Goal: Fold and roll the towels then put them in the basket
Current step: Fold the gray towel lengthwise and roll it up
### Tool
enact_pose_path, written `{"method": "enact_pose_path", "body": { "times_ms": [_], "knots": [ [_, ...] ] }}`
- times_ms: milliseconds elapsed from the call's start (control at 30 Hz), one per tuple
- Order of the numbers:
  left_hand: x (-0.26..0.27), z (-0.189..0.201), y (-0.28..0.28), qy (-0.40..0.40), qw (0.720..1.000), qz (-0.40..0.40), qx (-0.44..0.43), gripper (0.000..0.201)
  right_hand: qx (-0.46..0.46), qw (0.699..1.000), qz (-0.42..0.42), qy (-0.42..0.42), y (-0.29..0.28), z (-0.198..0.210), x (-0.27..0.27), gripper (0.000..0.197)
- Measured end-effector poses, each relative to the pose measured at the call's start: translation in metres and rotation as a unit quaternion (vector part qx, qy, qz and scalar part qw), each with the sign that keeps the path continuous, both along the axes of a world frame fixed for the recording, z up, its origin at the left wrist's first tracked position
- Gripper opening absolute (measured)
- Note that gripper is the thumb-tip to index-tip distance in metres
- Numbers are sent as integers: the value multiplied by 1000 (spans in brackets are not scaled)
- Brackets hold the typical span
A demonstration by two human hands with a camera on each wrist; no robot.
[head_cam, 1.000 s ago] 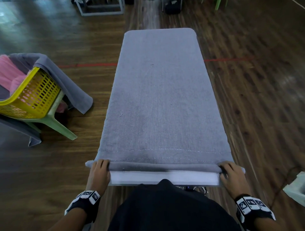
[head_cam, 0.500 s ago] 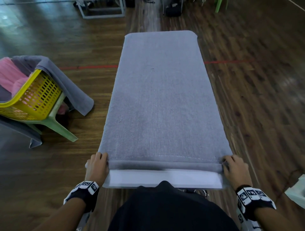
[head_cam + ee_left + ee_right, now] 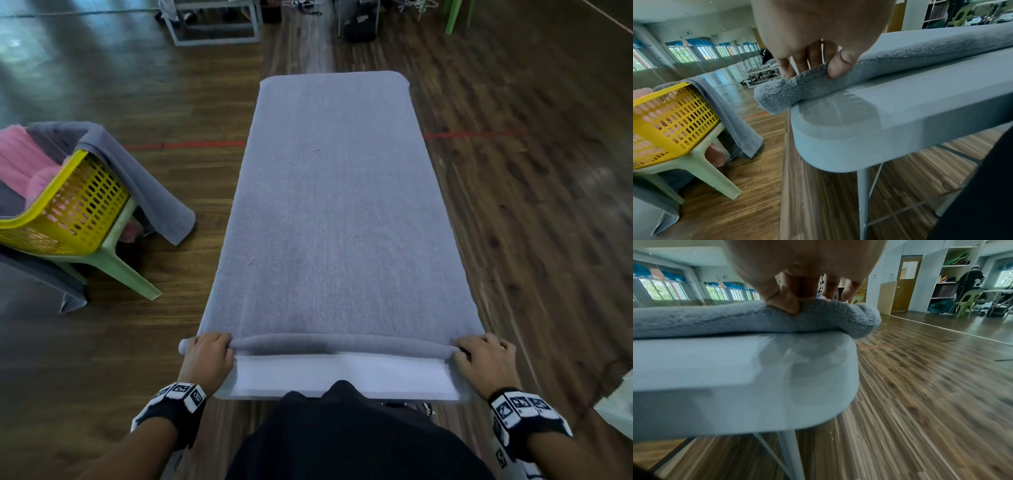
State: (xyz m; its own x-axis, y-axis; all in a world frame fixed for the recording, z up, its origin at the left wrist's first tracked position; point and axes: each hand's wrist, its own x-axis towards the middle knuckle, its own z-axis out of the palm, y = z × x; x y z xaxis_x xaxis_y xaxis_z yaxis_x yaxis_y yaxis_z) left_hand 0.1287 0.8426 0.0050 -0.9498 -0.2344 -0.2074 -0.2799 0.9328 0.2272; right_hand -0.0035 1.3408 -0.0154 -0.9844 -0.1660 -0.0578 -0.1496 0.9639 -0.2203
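A towel (image 3: 334, 219) lies lengthwise on the table (image 3: 342, 375), its near end rolled up across the table's width. The left hand (image 3: 207, 358) sits on the roll's left end, the right hand (image 3: 484, 359) on its right end. Left of the table, a basket (image 3: 73, 212) sits on a chair (image 3: 113, 260), with another towel (image 3: 144, 181) draped over the basket's right rim.

towel (image 3: 337, 219) near edge rolled thicker, farther
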Motion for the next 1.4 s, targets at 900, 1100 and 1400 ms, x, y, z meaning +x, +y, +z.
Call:
{"method": "enact_pose_path", "body": {
  "times_ms": [900, 1100, 1400],
  "knots": [
    [-38, 14, 0, 20, 997, -33, -73, 44, -33, 996, 85, 23, -11, 3, -47, 6],
    [-42, 6, 0, 37, 999, -20, -11, 36, -55, 994, 90, -30, -10, -2, -57, 37],
    [-81, 15, -16, -51, 999, 4, -11, 14, 43, 995, 27, -80, -26, 19, -88, 27]
  ]
}}
